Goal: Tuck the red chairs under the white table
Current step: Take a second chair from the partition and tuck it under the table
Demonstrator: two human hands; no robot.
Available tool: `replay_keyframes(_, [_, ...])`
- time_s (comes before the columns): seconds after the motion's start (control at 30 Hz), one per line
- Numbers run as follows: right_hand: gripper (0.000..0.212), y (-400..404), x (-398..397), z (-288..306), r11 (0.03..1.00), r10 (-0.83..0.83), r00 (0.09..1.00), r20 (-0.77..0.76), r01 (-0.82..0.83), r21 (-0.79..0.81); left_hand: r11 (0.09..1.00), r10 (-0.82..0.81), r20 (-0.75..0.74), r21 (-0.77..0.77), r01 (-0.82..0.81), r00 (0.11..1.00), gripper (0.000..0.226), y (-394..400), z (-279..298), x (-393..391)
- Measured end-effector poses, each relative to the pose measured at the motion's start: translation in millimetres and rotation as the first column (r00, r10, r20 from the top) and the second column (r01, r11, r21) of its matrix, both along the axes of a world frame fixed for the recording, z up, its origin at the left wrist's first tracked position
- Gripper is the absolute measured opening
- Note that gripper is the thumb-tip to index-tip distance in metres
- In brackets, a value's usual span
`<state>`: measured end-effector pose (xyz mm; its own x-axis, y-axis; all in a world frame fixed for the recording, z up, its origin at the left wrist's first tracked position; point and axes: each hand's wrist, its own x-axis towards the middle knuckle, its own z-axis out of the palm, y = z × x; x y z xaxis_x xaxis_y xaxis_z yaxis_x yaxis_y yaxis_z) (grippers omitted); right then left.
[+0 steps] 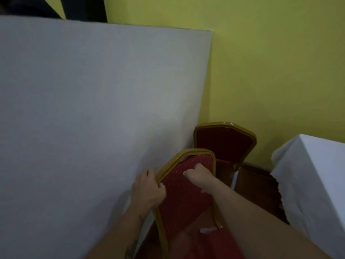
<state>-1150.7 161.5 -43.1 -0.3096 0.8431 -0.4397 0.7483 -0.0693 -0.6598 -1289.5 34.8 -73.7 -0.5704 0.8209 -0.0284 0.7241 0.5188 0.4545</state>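
Red chair [183, 195] (no writing) at white table [93, 109]; left hand [147, 189], right hand [199, 176] grip clasps backrest.

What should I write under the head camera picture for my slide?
Both hands, left hand and right hand, grip a red chair beside the white table.

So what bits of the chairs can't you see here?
Head view only:
- Near red chair: legs hidden behind its own backrest and the arms; the seat is blurred at the bottom edge.
- Far red chair: seat and legs hidden behind the near chair and the white table.
- Left hand: fingertips curl behind the gold frame.
- Right hand: its grip on the backrest is unclear.
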Motion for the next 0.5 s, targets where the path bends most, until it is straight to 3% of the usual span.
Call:
replay_keyframes(0.1, [0.07, 16.3, -35.6, -13.6, 0.989, -0.127, 0.992, -0.018, 0.125, -0.075, 0.996, -0.058, 0.05, -0.065, 0.061, 0.997, 0.056, 24.1, -25.6, -24.8])
replay_keyframes(0.2, [0.071, 30.6, -64.7, -26.5, 0.93, -0.294, 0.951, -0.098, 0.261, -0.26, 0.98, -0.154, 0.13, -0.104, 0.168, 0.98, 0.044, 37.9, -49.9, -40.0])
replay_keyframes(0.27, [0.089, 39.7, -83.0, -37.5, 0.893, -0.374, 0.919, -0.123, 0.321, -0.314, 0.974, -0.192, 0.198, -0.083, 0.212, 0.961, 0.028, 42.8, -61.2, -46.9])
replay_keyframes(0.37, [0.126, 46.4, -103.6, -51.3, 0.881, -0.425, 0.901, -0.088, 0.389, -0.271, 0.983, -0.175, 0.283, 0.002, 0.182, 0.943, 0.025, 46.0, -74.1, -54.0])
replay_keyframes(0.5, [0.138, 47.6, -118.2, -65.2, 0.884, -0.457, 0.887, -0.067, 0.444, -0.149, 0.997, -0.051, 0.494, -0.02, 0.069, 0.868, 0.02, 45.5, -68.7, -60.0])
